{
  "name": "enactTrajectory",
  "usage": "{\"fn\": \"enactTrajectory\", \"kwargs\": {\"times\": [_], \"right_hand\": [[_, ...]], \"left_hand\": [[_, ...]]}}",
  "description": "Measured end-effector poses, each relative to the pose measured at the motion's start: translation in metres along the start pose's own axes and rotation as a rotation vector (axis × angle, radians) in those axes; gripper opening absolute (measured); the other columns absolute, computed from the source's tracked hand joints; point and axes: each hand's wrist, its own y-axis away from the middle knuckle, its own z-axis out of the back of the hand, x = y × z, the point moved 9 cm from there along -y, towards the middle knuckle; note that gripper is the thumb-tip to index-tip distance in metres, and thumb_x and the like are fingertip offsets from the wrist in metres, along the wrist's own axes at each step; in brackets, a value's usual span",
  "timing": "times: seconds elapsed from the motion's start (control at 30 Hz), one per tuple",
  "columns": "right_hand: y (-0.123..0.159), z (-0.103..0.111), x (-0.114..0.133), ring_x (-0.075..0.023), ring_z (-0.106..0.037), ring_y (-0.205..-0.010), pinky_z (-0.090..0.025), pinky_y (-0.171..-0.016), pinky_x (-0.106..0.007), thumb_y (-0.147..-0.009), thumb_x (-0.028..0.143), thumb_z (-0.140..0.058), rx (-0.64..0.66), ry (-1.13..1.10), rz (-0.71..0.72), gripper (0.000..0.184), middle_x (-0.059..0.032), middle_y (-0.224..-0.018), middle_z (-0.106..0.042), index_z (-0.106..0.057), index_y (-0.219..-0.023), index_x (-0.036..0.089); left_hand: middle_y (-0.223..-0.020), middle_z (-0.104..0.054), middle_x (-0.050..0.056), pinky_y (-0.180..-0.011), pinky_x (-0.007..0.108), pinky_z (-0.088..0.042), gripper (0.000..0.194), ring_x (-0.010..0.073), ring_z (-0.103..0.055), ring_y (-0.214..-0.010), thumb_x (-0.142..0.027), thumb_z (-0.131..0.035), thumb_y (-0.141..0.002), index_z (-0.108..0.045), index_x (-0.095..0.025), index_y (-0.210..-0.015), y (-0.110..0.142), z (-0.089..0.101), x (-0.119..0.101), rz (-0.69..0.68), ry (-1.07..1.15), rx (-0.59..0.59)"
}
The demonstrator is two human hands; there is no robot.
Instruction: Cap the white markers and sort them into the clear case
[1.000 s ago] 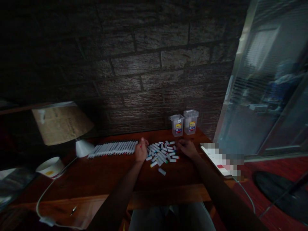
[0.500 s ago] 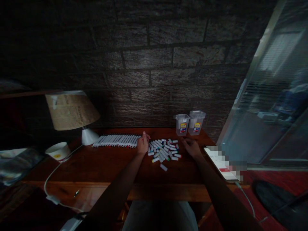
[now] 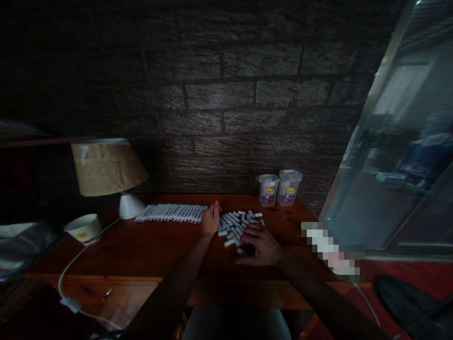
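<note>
Short white marker pieces with coloured ends, like caps, lie in a loose pile [image 3: 231, 222] on the wooden desk. My right hand [image 3: 260, 245] is over the pile's near right side, fingers bent and spread from the thumb, around a loose white piece [image 3: 241, 251]; I cannot tell whether it touches it. My left hand [image 3: 211, 218] rests on its edge at the pile's left side, fingers loosely extended, nothing visible in it. Just left of it is a neat row of white markers [image 3: 173, 213] with dark ends, laid side by side.
Two clear plastic containers [image 3: 269, 191] with labels stand at the back right. A lamp [image 3: 109, 167] and a white cup [image 3: 83, 228] are at left, with a white cable [image 3: 63, 267] hanging over the front edge. A pixelated flat object [image 3: 331, 250] lies at right.
My right hand has moved left and nearer to me, from beside the pile to over its near side, its fingers now spread. My left hand stays in place. The view has tilted up slightly.
</note>
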Motion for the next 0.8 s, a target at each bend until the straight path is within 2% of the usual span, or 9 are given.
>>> {"fn": "enactTrajectory", "kwargs": {"times": [0.17,0.27,0.33,0.4,0.53,0.57,0.7,0.8], "right_hand": [[0.002,-0.006,-0.005,-0.0206,-0.058,-0.081,-0.045,-0.077,-0.034,-0.084,0.043,-0.068,-0.028,0.060,-0.012,0.021,-0.0039,-0.077,-0.065,-0.064,-0.079,0.023],[0.004,-0.002,-0.009,-0.0196,-0.059,-0.078,-0.045,-0.074,-0.031,-0.086,0.037,-0.066,-0.057,0.052,-0.056,0.018,-0.0035,-0.075,-0.065,-0.063,-0.076,0.022],[0.006,0.004,-0.018,-0.0183,-0.059,-0.074,-0.045,-0.072,-0.030,-0.088,0.035,-0.062,-0.105,0.030,-0.134,0.018,-0.0030,-0.072,-0.063,-0.061,-0.074,0.022],[0.015,0.014,-0.040,-0.0178,-0.059,-0.072,-0.046,-0.070,-0.029,-0.090,0.033,-0.056,-0.193,0.013,-0.284,0.018,-0.0038,-0.073,-0.064,-0.062,-0.078,0.022],[0.050,0.038,-0.114,-0.0211,-0.065,-0.080,-0.049,-0.074,-0.031,-0.090,0.034,-0.049,-0.439,0.041,-0.721,0.022,-0.0088,-0.088,-0.070,-0.066,-0.092,0.020],[0.054,0.040,-0.130,-0.0226,-0.066,-0.082,-0.050,-0.076,-0.033,-0.088,0.033,-0.049,-0.457,0.053,-0.766,0.023,-0.0103,-0.092,-0.071,-0.066,-0.095,0.019],[0.048,0.036,-0.177,-0.0232,-0.069,-0.083,-0.053,-0.077,-0.033,-0.081,0.028,-0.053,-0.397,0.023,-0.771,0.021,-0.0098,-0.092,-0.074,-0.069,-0.090,0.019],[0.041,0.030,-0.186,-0.0225,-0.070,-0.085,-0.053,-0.079,-0.033,-0.083,0.030,-0.052,-0.359,-0.013,-0.746,0.023,-0.0084,-0.092,-0.074,-0.071,-0.091,0.020]], "left_hand": [[-0.069,-0.067,0.004,-0.070,0.029,-0.046,0.051,0.0183,-0.066,-0.070,-0.049,-0.026,-0.098,-0.059,-0.021,-0.071,-0.001,0.000,0.001,0.020,0.018,-0.010],[-0.067,-0.067,0.004,-0.067,0.028,-0.046,0.049,0.0183,-0.066,-0.068,-0.047,-0.027,-0.098,-0.059,-0.022,-0.071,0.000,0.002,0.003,0.036,0.031,-0.026],[-0.069,-0.067,0.004,-0.068,0.029,-0.046,0.047,0.0191,-0.066,-0.069,-0.046,-0.027,-0.099,-0.058,-0.022,-0.073,0.002,0.005,0.004,0.039,0.012,-0.050],[-0.071,-0.068,0.005,-0.069,0.030,-0.045,0.044,0.0207,-0.066,-0.071,-0.044,-0.028,-0.099,-0.059,-0.022,-0.076,0.002,0.009,0.006,0.044,-0.049,-0.067],[-0.085,-0.071,0.009,-0.077,0.034,-0.046,0.030,0.0250,-0.066,-0.082,-0.039,-0.039,-0.096,-0.063,-0.022,-0.089,-0.002,0.020,0.006,0.006,-0.256,-0.068],[-0.090,-0.071,0.010,-0.082,0.035,-0.046,0.026,0.0263,-0.065,-0.088,-0.036,-0.041,-0.095,-0.063,-0.022,-0.092,-0.004,0.022,0.005,-0.016,-0.324,-0.062],[-0.106,-0.067,0.016,-0.092,0.046,-0.040,0.028,0.0346,-0.057,-0.106,-0.033,-0.046,-0.091,-0.067,-0.019,-0.104,-0.005,0.025,0.005,-0.037,-0.659,-0.002],[-0.111,-0.064,0.021,-0.089,0.049,-0.039,0.033,0.0381,-0.052,-0.109,-0.033,-0.048,-0.090,-0.068,-0.013,-0.108,-0.001,0.020,0.014,0.027,-0.856,0.102]]}}
